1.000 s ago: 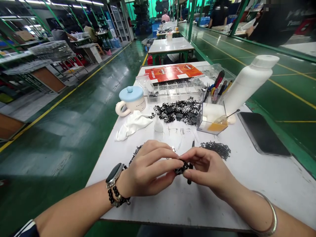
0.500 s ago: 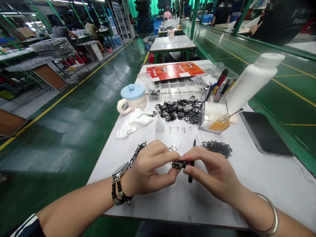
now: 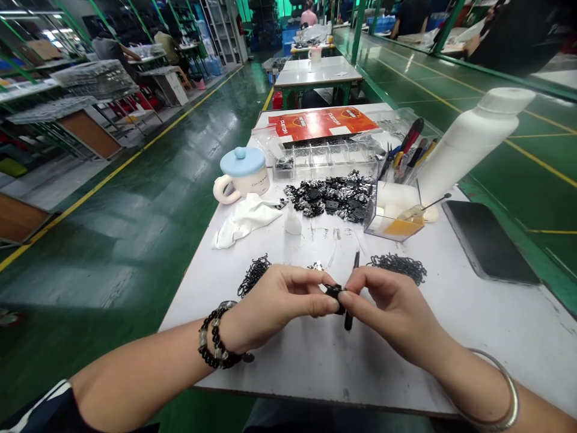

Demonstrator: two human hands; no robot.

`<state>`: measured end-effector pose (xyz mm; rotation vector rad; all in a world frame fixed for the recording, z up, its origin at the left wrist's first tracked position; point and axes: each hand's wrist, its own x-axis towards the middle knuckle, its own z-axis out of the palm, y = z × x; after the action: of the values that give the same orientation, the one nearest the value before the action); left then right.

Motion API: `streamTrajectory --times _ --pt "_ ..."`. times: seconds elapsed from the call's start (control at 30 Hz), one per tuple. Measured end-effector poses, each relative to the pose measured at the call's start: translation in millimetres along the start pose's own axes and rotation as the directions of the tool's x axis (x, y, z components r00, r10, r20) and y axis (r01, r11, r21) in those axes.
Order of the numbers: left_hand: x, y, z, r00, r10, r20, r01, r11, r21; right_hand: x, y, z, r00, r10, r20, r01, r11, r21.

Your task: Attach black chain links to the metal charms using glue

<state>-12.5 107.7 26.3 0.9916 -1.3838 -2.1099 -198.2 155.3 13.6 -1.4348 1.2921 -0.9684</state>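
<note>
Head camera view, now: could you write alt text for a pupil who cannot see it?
A person's left hand and right hand pinch a small black part above a white table. Beyond them are a heap of black and silvery parts, a blue-lidded mug and a white bottle.

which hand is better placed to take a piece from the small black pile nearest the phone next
Likely the right hand: the pile lies just beyond its knuckles, while the left hand is farther away. Both hands hold the black part, so the right would need to let go first.
</note>
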Motion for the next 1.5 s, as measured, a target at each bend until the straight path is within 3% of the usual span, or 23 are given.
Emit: streamTrajectory --times 0.13,0.73,0.93,1.13,1.33,1.5 --pt "3 0 -0.7 0.997 -0.071 0.024 0.072 0.995 -0.072 2 0 1 0.996 0.088 0.005 -0.088 0.995 0.037" --pt "9 -7 0.2 0.984 -0.131 -0.121 0.118 0.987 -0.107 11 7 4 0.98 0.181 0.079 -0.187 0.978 0.089" --pt "9 -7 -0.9 0.983 -0.119 -0.139 0.104 0.989 -0.107 19 10 -4 0.989 0.146 0.007 -0.146 0.988 0.057" --pt "11 -13 0.2 0.98 -0.091 -0.177 0.075 0.993 -0.096 53 10 -6 0.994 0.014 -0.111 -0.027 0.993 -0.115" --pt "11 -19 4.8 0.976 -0.072 -0.206 0.062 0.997 -0.051 102 10 16 0.993 -0.11 -0.043 0.089 0.933 -0.348" --pt "14 -23 4.3 0.97 -0.093 -0.223 0.088 0.996 -0.031 119 17 30 0.993 -0.119 0.022 0.114 0.86 -0.497"
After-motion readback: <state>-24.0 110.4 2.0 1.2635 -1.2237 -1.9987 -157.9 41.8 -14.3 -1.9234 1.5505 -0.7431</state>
